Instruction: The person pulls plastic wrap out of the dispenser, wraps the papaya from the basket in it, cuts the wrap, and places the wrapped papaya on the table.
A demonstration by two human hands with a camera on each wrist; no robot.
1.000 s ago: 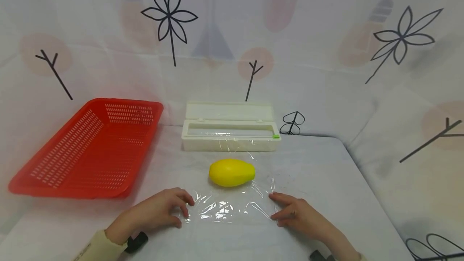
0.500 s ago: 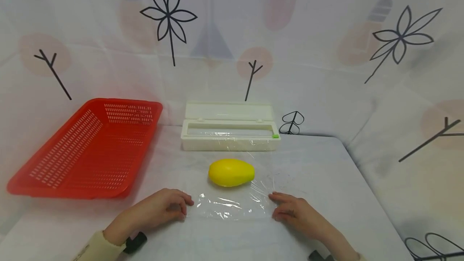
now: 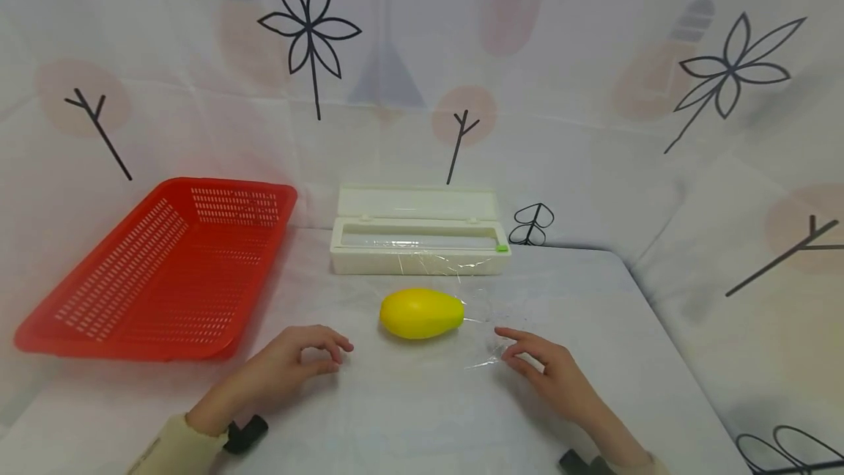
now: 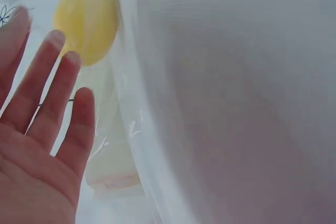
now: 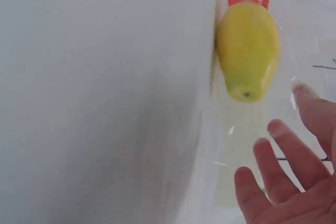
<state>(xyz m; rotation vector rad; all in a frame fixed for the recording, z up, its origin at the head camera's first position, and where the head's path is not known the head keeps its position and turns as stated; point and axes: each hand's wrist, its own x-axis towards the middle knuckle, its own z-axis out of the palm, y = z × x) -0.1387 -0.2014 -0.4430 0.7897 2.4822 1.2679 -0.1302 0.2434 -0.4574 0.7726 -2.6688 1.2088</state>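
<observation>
Thin clear plastic wrap (image 3: pixel 486 363) runs from the open white wrap box (image 3: pixel 369 264) toward both hands. Its near edge is lifted, with a few glints by the right fingertips. The left hand (image 3: pixel 297 359) pinches the wrap's left side between thumb and fingers; the right hand (image 3: pixel 552 376) pinches its right side. In the wrist views, the other fingers of each hand spread out straight. A yellow papaya-like fruit (image 3: pixel 422 314) with a greenish tip lies between the hands and the box. Faint film shine crosses the fruit (image 4: pixel 86 23) in the left wrist view.
A red slotted plastic basket (image 3: pixel 178 292) stands at the left. The box's raised lid (image 3: pixel 418 202) leans near the patterned backdrop (image 3: pixel 574 94), and a small green slider (image 3: pixel 502 248) sits at its right end. A white cloth covers the table (image 3: pixel 422 431).
Both hands have risen from the tabletop and moved slightly away from the person, lifting the wrap's near edge. The bright creases between the hands have faded from view. Fruit, box and basket stay put.
</observation>
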